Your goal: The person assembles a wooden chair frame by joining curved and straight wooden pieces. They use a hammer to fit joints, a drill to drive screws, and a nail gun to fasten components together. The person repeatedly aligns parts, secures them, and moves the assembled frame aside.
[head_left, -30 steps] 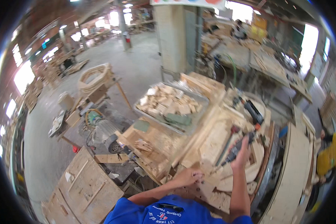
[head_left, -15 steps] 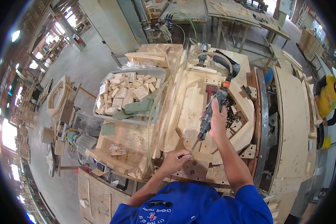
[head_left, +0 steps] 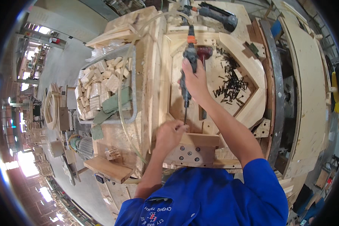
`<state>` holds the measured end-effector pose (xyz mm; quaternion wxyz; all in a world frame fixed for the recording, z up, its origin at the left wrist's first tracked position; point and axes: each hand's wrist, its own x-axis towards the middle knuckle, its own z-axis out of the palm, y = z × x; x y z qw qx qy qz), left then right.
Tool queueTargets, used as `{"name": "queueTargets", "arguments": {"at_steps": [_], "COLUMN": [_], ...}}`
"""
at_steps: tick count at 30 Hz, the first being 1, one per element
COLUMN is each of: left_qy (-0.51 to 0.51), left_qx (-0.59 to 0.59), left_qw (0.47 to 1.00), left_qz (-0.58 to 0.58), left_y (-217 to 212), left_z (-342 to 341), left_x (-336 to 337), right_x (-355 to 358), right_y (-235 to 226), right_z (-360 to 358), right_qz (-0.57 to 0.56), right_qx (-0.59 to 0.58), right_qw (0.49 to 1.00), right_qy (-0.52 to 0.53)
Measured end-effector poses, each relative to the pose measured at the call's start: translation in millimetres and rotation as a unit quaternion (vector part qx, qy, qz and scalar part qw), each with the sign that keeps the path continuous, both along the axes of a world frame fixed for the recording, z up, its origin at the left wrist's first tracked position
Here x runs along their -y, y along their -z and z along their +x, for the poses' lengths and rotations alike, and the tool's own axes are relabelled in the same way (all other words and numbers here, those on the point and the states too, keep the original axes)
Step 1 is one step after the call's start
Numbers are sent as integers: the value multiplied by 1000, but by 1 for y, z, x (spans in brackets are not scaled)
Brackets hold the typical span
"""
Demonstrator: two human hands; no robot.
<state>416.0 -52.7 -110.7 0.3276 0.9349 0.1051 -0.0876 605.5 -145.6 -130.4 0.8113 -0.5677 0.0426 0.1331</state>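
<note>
My right hand [head_left: 196, 80] is wrapped around a dark inline air screwdriver [head_left: 190, 56] with an orange collar, its long bit pointing down toward me. Beside the bit's tip is my left hand [head_left: 169, 135], thumb and fingers pinched together; whatever they hold is too small to make out. Just beyond my body, a wooden block [head_left: 190, 154] with several dark round fittings sits under a narrow wood strip [head_left: 201, 139]. Many black screws [head_left: 231, 84] lie heaped inside a wooden frame [head_left: 256, 98] to the right. A red-headed tool [head_left: 204, 52] lies behind the screwdriver.
On the left, a clear plastic tub [head_left: 133, 109] holds small wood blocks and a green cloth [head_left: 116, 101]. The pale air hose [head_left: 120, 88] loops across the bench. A black power tool [head_left: 218, 17] lies at the back. A loose board [head_left: 109, 169] sits at the near left.
The view has shifted closer to the bench. The screwdriver has swung more upright and moved left with my right hand. My left hand stays pinched near the bit's tip.
</note>
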Motion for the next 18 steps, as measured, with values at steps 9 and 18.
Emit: {"name": "queueTargets", "arguments": {"at_steps": [9,18], "left_qy": [57,98], "left_qx": [-59,-100], "left_qw": [993,980], "left_qz": [87,138], "left_y": [25,17], "left_z": [36,40], "left_x": [-29,-23], "right_x": [-30,-39], "right_y": [42,73], "right_z": [22,9], "right_qz": [-55,-116], "right_qx": [-49,-68], "right_qw": [997,991], "right_qy": [11,2]}}
